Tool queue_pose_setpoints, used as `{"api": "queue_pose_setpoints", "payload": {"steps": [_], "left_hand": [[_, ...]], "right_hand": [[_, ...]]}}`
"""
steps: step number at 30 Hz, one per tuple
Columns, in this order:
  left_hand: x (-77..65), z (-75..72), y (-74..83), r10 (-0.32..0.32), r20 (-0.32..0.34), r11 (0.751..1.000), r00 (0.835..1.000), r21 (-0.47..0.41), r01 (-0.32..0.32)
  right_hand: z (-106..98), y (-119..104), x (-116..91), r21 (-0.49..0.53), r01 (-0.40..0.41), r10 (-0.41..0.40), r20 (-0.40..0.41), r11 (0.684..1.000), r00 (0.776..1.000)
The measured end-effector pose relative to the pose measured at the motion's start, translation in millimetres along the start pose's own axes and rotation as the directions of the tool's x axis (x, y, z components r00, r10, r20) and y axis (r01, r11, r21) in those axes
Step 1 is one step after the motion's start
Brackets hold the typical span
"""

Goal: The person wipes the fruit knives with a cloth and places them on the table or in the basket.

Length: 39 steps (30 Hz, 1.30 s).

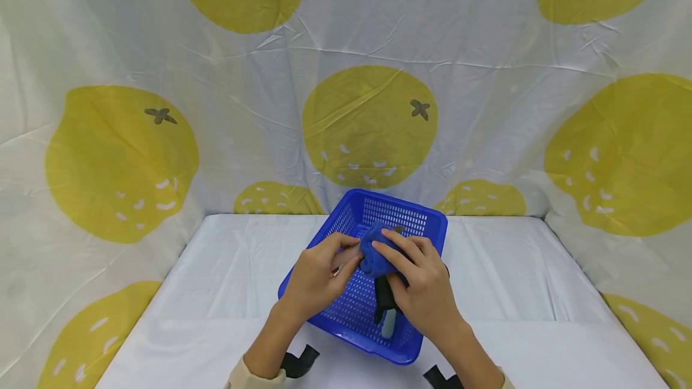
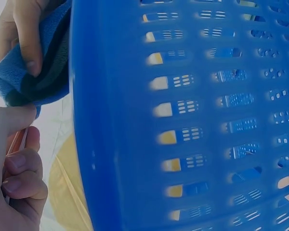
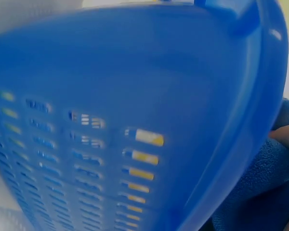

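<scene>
Above the blue basket (image 1: 324, 317), both hands meet at a folded blue cloth (image 1: 374, 251). My right hand (image 1: 424, 281) grips the cloth from the right, fingers spread over its top and thumb beneath. From the left, my left hand (image 1: 319, 275) pinches a thin, pale item (image 1: 354, 250), largely hidden by the fingers; its kind cannot be told. In the left wrist view, the left fingers (image 2: 21, 187) curl round that item beside the cloth (image 2: 53, 62). The cloth (image 3: 260, 192) shows partly behind the basket rim in the right wrist view.
Inside the basket, below the right hand, lie a black object (image 1: 384, 299) and a piece with a pale blue-grey end (image 1: 388, 324). Black curved pieces (image 1: 303, 362) sit by each wrist. A white-covered table (image 1: 513, 293) meets a lemon-print curtain (image 1: 486, 137) behind.
</scene>
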<state>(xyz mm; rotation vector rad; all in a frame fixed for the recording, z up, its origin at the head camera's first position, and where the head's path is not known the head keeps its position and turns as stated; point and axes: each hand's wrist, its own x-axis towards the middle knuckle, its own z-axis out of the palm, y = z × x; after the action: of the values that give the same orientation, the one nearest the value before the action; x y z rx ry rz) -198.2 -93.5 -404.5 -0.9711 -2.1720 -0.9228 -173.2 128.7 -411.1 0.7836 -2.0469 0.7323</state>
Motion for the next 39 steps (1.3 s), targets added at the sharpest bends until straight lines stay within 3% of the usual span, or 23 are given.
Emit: {"api": "queue_pose_setpoints", "payload": {"steps": [17, 26, 31, 34, 39], "left_hand": [[0.4, -2.4, 0.6, -0.046, 0.011, 0.999, 0.999, 0.017, 0.046], [-0.7, -7.7, -3.0, -0.141, 0.017, 0.99, 0.99, 0.03, 0.14], [-1.3, -7.1, -5.0, -0.17, -0.004, 0.982, 0.985, 0.08, 0.17], [-3.8, -2.4, -9.5, -0.226, 0.01, 0.967, 0.974, 0.124, 0.223], [-6.4, 9.4, -15.5, -0.352, 0.06, 0.923, 0.934, 0.187, 0.336]], "right_hand": [[-18.6, 32.7, -0.4, -0.06, -0.123, 0.119, -0.056, 0.991, 0.991], [-34.5, 49.7, -0.4, -0.047, -0.184, 0.179, -0.094, 0.982, 0.979], [-43.0, 59.6, -1.2, -0.031, -0.214, 0.21, -0.095, 0.976, 0.973], [-48.3, 66.6, -2.0, -0.03, -0.223, 0.218, -0.107, 0.974, 0.97], [-57.5, 77.9, -2.6, -0.053, -0.23, 0.22, -0.147, 0.972, 0.964]]}}
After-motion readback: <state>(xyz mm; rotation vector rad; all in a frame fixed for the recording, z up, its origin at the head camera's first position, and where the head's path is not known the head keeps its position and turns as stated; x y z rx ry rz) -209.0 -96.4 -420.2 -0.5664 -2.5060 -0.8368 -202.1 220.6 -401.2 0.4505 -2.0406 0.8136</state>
